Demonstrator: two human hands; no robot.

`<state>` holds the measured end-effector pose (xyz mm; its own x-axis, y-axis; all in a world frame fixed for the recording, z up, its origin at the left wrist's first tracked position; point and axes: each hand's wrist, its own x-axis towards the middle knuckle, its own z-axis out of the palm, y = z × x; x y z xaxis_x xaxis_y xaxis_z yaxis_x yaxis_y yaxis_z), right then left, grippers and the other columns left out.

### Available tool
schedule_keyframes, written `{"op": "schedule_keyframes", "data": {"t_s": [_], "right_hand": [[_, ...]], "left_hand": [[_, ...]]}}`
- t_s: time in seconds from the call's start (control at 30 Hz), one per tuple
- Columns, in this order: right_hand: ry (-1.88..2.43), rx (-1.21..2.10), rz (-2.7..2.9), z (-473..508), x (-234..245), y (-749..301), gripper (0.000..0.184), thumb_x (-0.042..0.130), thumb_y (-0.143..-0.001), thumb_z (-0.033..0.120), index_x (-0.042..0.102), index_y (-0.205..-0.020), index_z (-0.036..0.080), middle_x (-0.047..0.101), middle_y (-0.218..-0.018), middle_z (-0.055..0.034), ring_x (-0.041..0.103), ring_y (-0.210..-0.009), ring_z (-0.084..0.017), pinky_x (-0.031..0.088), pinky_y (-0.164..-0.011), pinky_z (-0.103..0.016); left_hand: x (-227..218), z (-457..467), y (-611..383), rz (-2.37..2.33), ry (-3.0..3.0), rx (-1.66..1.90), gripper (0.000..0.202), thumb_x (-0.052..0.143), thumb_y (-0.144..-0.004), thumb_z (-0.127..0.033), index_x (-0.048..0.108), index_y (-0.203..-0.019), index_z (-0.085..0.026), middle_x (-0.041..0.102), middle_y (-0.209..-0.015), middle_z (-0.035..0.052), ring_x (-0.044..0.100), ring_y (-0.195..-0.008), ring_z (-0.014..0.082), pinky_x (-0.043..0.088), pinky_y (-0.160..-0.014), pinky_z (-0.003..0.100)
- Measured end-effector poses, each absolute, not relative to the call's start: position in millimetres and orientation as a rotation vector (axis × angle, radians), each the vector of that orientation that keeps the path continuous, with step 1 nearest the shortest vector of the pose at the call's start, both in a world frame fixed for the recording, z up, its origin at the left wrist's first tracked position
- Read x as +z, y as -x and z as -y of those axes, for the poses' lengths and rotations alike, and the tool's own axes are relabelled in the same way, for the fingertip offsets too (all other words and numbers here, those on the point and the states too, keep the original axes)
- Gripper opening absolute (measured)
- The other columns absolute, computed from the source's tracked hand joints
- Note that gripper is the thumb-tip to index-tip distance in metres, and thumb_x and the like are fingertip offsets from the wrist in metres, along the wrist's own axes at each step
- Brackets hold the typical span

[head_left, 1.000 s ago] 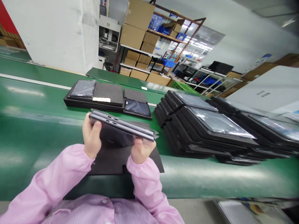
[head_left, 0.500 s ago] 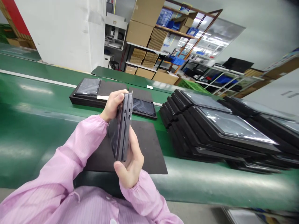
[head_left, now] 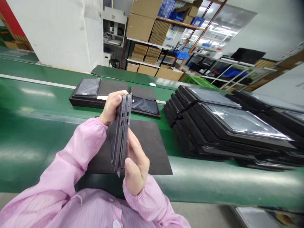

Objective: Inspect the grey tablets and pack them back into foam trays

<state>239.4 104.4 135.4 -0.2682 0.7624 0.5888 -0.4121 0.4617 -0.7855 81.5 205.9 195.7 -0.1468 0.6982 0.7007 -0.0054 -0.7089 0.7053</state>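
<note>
Two thin dark tablets (head_left: pixel 120 133) stand on edge face to face between my hands, their port edges turned toward me. At the lower end there is a narrow gap between them, and a small pale tip sticks out below. My left hand (head_left: pixel 110 107) is closed around their upper far end, thumb on the near side. My right hand (head_left: pixel 137 167) grips the lower right side, with its fingers along the right tablet and its thumb bent near the edge. Beneath them lies a black foam sheet (head_left: pixel 152 145) on the green bench.
Behind my hands, a black foam tray (head_left: pixel 114 85) holds a tablet (head_left: pixel 87 86) on the left. A second tray to its right holds another tablet (head_left: pixel 146 105). Tall stacks of foam trays with film-wrapped screens (head_left: pixel 247 123) fill the right side of the green bench (head_left: pixel 35 126).
The tablets have shifted slightly left, and their lower ends have spread a little. My right thumb has moved off the lower end to the right side.
</note>
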Motion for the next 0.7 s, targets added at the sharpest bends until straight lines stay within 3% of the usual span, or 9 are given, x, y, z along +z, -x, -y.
{"op": "schedule_keyframes", "data": {"t_s": [0.3,0.7], "right_hand": [[0.354,1.175,1.409,-103.1,135.2,-238.2,0.046,0.054,-0.095,0.036,0.060,-0.140,0.027,0.056,-0.148,-0.0070,0.050,-0.139,-0.034,0.039,-0.117,-0.058],[0.405,1.075,1.412,-91.4,133.7,-238.7,0.047,0.058,-0.092,0.041,0.061,-0.137,0.029,0.058,-0.145,-0.0072,0.054,-0.135,-0.034,0.043,-0.114,-0.055]], "left_hand": [[195.1,-203.3,-83.5,-0.814,-1.680,1.895,0.069,0.045,-0.079,-0.084,0.052,-0.059,-0.019,0.042,-0.052,-0.0010,0.037,-0.048,0.0121,0.026,-0.050,0.031],[194.9,-192.4,-84.9,-0.806,-1.832,1.903,0.068,0.038,-0.086,-0.080,0.052,-0.058,-0.019,0.045,-0.049,0.0013,0.040,-0.049,0.0145,0.030,-0.052,0.031]]}}
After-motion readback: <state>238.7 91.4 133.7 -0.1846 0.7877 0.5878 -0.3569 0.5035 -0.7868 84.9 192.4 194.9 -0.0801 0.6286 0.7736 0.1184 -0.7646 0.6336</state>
